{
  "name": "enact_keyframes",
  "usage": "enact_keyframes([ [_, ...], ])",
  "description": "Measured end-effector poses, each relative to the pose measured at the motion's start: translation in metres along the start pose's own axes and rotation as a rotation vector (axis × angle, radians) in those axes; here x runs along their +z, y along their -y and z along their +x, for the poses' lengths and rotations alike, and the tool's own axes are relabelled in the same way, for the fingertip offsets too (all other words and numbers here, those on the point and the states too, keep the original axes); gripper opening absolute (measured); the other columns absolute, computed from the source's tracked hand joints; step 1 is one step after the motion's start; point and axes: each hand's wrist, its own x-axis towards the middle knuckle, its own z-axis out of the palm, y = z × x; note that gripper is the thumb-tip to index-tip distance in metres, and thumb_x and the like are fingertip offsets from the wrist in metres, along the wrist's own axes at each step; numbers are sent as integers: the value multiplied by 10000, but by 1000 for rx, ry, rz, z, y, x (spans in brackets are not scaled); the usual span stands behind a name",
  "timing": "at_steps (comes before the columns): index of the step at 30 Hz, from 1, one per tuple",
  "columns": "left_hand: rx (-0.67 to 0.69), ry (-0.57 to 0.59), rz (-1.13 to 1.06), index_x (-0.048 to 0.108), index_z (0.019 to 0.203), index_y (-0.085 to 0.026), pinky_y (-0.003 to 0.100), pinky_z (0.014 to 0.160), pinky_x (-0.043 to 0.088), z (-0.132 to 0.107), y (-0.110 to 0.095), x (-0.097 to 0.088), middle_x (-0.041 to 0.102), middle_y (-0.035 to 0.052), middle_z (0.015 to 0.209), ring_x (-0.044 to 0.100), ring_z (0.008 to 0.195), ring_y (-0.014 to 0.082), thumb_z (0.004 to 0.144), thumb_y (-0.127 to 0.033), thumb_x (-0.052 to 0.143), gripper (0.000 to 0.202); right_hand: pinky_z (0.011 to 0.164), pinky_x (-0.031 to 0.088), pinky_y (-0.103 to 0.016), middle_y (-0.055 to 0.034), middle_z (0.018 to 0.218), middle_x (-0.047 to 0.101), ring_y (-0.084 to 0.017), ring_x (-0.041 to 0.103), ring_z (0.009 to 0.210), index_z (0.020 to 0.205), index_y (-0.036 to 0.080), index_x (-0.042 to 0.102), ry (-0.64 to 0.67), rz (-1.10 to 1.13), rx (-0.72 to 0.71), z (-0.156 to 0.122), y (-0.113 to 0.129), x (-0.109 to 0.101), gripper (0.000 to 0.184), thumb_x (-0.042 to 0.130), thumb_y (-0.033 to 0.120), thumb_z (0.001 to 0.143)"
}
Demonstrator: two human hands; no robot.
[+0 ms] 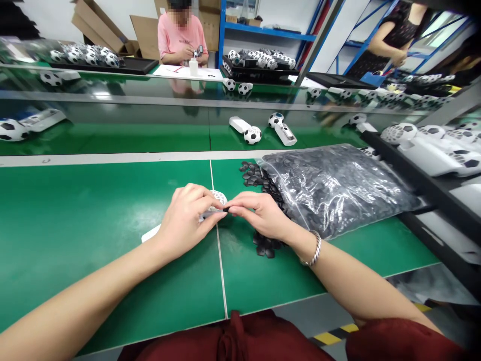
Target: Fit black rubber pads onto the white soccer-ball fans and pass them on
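Observation:
My left hand (188,213) is closed around a white football-shaped part with a handle (150,233), low over the green table. Its patterned round end shows behind my fingertips; most of the rest is covered by the hand. Between the thumb and fingers of my right hand (265,213) is a small black piece (226,209), held against the part's edge, where both hands' fingertips meet. Beside my right hand, loose black petal-shaped pieces (266,245) lie in a heap, spilling from a clear plastic bag (338,185) full of them.
Beyond the table edge runs a green conveyor (150,133) carrying several football-shaped parts (252,135). A black rack of white parts (443,155) borders the right side. Across the line sits a co-worker in a pink shirt (182,40); another person stands at the far right.

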Motion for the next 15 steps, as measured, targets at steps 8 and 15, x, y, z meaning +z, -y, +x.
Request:
enact_keyframes([
  [8,-39,61,-110,627,780,-218,330,760,377,0,-2,-4,613,6,798,528,823,172,833,-302,542,131,803,475,-265,-24,893,669,-116,598,860,927,191,634,-72,3,-99,-3,2,5,130,540,194,838],
  [15,-219,208,-94,504,1117,-211,415,912,387,5,14,-9,501,60,1143,445,1077,259,653,-399,667,526,745,477,-284,-57,868,591,-129,546,818,1115,166,559,29,-186,-116,-2,-1,3,269,427,165,880],
])
